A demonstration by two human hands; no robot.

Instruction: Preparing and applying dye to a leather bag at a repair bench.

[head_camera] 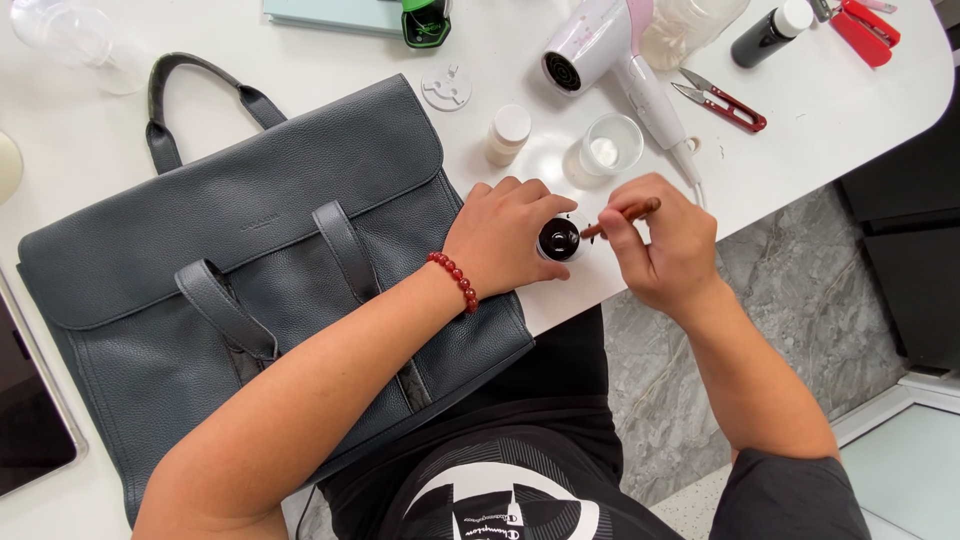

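Matt, pebbled dark leather bag lies on a smooth, glossy white table.

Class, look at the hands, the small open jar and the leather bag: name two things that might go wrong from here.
1. The left hand steadies the small open jar near the table edge; a nudge might tip its dark contents.
2. The jar sits right beside the dark leather bag, so a drip from the brush in the right hand might stain it.

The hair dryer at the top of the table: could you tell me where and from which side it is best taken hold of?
Grip the hair dryer by its slim white handle, which slants down toward the table edge, coming from the near right side. The small clear cup crowds the handle's left.
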